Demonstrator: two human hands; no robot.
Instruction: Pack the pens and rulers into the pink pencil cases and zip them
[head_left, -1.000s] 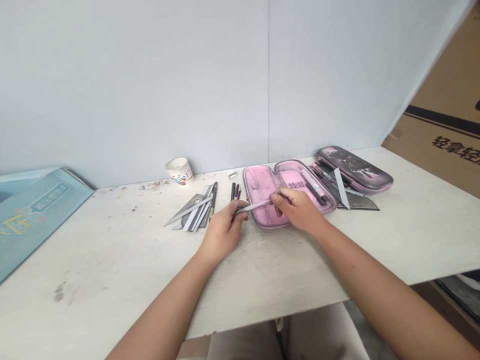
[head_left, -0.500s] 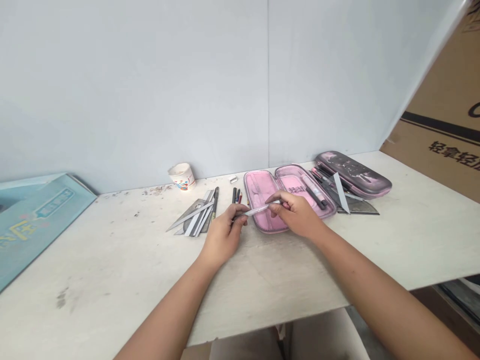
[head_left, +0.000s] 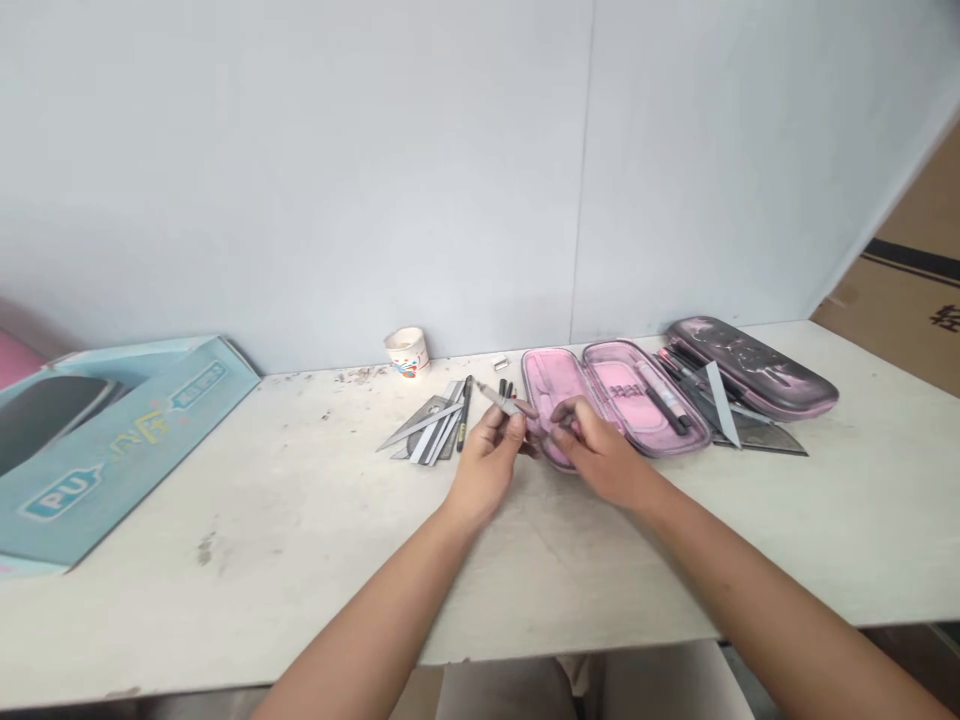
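My left hand [head_left: 491, 460] pinches a slim whitish pen [head_left: 496, 398] between thumb and fingers. Its narrow end points up and to the left; the other end is covered by the fingers. Close by on the right, my right hand [head_left: 596, 450] has its thumb and fingers curled together, and I cannot make out whether something small is in them. Both hands are above the near edge of an open pink pencil case [head_left: 624, 388], which holds a dark marker [head_left: 666, 408] in its right half. Just behind my left hand lie several dark pens [head_left: 505, 387].
Set squares and rulers [head_left: 427, 430] are piled on the left beside a black pencil [head_left: 465, 412]. A paper cup [head_left: 407, 352] and a small sharpener-like piece [head_left: 500, 364] stand near the wall. To the right are a closed dark case [head_left: 757, 368] and more rulers [head_left: 724, 405]. A blue box [head_left: 150, 440] lies far left.
The pen, earlier held level between both hands, is now tilted up in my left hand, and my right fingers have come off its visible part. The view has turned left.
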